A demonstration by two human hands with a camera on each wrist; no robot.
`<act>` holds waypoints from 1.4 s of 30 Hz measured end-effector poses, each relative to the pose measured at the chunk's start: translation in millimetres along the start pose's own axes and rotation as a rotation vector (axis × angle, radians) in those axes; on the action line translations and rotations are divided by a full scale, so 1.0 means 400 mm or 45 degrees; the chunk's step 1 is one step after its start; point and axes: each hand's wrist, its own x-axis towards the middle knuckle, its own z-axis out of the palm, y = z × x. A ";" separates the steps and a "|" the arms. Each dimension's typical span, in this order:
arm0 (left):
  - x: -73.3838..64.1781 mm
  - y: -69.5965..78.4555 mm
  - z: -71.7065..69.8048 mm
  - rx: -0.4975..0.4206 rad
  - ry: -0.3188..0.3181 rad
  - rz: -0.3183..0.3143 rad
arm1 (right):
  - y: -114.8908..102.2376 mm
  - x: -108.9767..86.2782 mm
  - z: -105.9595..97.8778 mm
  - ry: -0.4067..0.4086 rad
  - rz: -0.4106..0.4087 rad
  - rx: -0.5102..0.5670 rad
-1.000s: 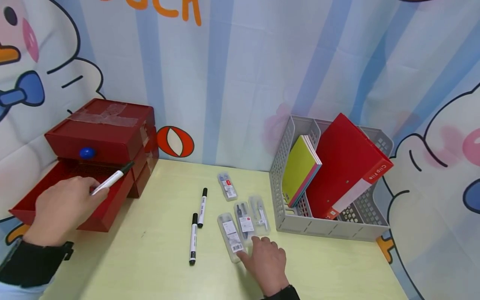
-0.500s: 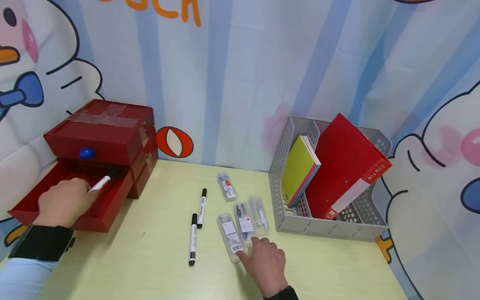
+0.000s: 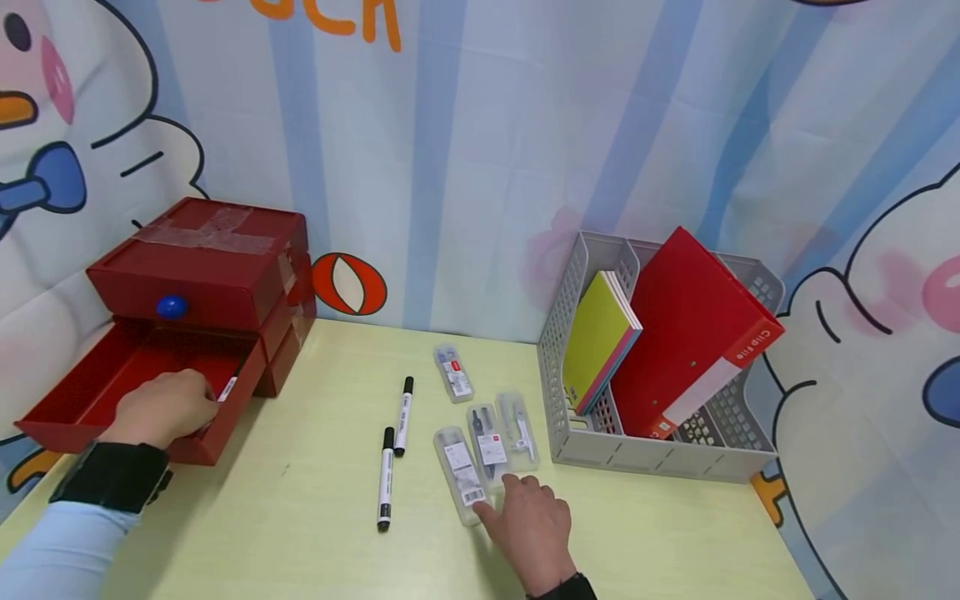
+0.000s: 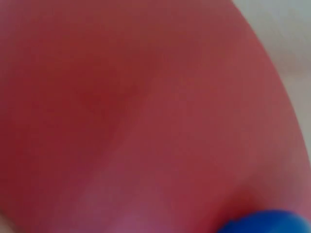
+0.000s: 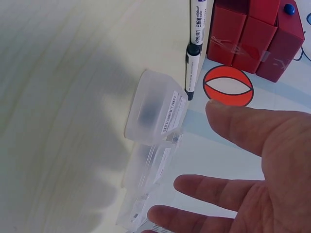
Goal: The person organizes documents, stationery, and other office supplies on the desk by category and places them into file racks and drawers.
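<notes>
My left hand (image 3: 167, 407) is down inside the pulled-out drawer (image 3: 78, 385) of the red cabinet, its fingers on a whiteboard marker (image 3: 228, 388). The marker lies along the drawer's right wall, partly hidden by the hand. In the left wrist view, the blurred red drawer front (image 4: 160, 111) and a blue knob (image 4: 269, 222) fill the picture. Over the table, my right hand (image 3: 531, 529) hovers with fingers spread and nothing in them. Its thumb and fingertips are close to a clear plastic case (image 3: 461, 471) and a second case (image 3: 491, 446), both labelled.
Two more whiteboard markers, one nearer (image 3: 386, 479) and one farther (image 3: 404, 415), lie mid-table. Other small cases lie at the back (image 3: 454, 373) and right (image 3: 519, 429). A grey file rack (image 3: 637, 457) holds a red clip file (image 3: 690, 333) and thin coloured books (image 3: 597, 342).
My left hand has lowered the marker from above the drawer into it, turning it against the right wall. The right hand has stayed in place.
</notes>
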 end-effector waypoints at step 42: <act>0.030 0.324 0.205 0.330 0.345 0.284 | -0.007 0.002 -0.010 -0.027 -0.005 0.009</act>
